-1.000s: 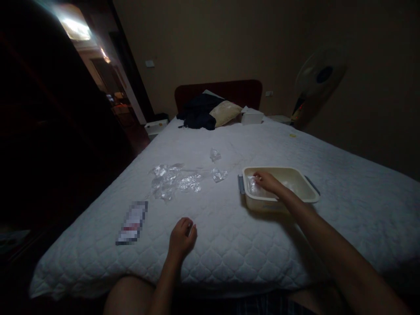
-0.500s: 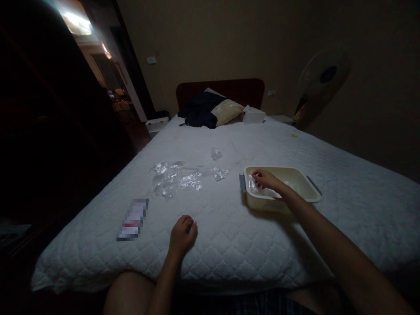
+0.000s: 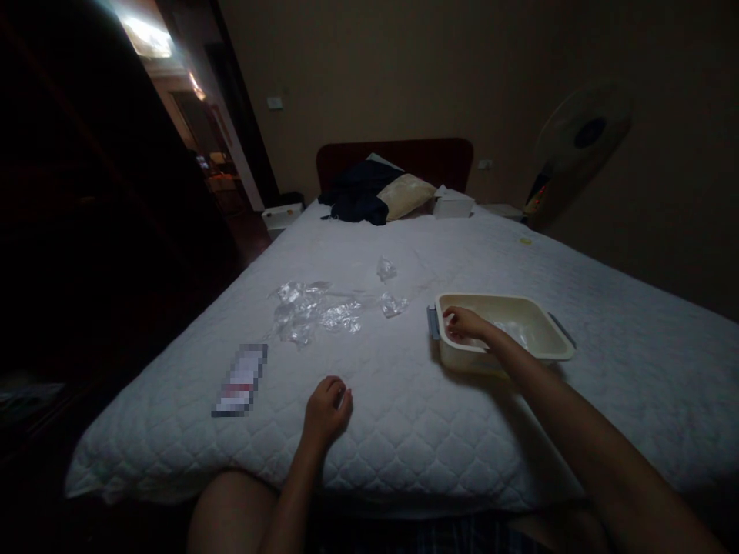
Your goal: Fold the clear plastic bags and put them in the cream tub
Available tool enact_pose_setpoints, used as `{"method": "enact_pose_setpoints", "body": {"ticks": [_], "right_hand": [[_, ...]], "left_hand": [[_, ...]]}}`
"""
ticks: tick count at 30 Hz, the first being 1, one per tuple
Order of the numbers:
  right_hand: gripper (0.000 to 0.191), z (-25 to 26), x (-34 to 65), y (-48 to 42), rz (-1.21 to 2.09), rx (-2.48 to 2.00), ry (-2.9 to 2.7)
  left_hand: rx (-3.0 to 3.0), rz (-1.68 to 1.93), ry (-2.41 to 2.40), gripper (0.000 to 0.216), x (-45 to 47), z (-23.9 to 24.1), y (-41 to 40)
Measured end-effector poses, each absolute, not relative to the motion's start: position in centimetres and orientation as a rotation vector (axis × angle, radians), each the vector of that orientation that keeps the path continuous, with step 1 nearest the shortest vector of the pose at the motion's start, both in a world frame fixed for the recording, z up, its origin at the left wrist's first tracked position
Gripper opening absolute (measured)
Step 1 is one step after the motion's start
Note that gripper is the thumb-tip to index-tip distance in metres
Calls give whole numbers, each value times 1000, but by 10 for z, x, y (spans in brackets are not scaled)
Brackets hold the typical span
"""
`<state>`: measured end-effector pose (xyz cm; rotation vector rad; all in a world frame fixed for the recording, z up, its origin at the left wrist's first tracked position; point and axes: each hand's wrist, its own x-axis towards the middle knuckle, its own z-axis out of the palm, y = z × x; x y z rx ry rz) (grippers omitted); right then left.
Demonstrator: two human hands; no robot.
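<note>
My right hand reaches into a cream plastic tub with grey side handles. Its fingers are bent inward near the tub's left wall, and whatever is between them is too dark to make out. A clear crumpled plastic bag lies inside the tub, right of the hand. On the white quilted bed, my left hand rests with loosely curled fingers, a gap before the thumb and nothing held. Several clear plastic bags are spread beyond it, with one crumpled bag and another to their right.
A phone-like blurred rectangle lies left of my left hand. Dark cloth, a beige pillow and a white box are by the headboard. A standing fan is at the right.
My right hand has lowered slightly inside the tub, and the clear plastic seen under its fingers no longer shows there. My left hand stays resting. The whole view has shifted slightly.
</note>
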<state>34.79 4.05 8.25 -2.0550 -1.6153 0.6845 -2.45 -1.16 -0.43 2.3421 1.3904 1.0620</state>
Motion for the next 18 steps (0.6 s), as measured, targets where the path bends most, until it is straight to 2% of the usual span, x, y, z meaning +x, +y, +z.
{"method": "enact_pose_setpoints", "body": {"ticks": [5, 11, 18], "right_hand": [[23, 115, 326, 35, 331, -1932, -1688], [24, 137, 265, 26, -204, -1856, -1965], [19, 83, 192, 26, -167, -1786, -2396]], "left_hand": [[2341, 1055, 1386, 15, -25, -4, -11], [2356, 1048, 1399, 16, -25, -5, -11], [2367, 1093, 1372, 18, -26, -7, -9]]}}
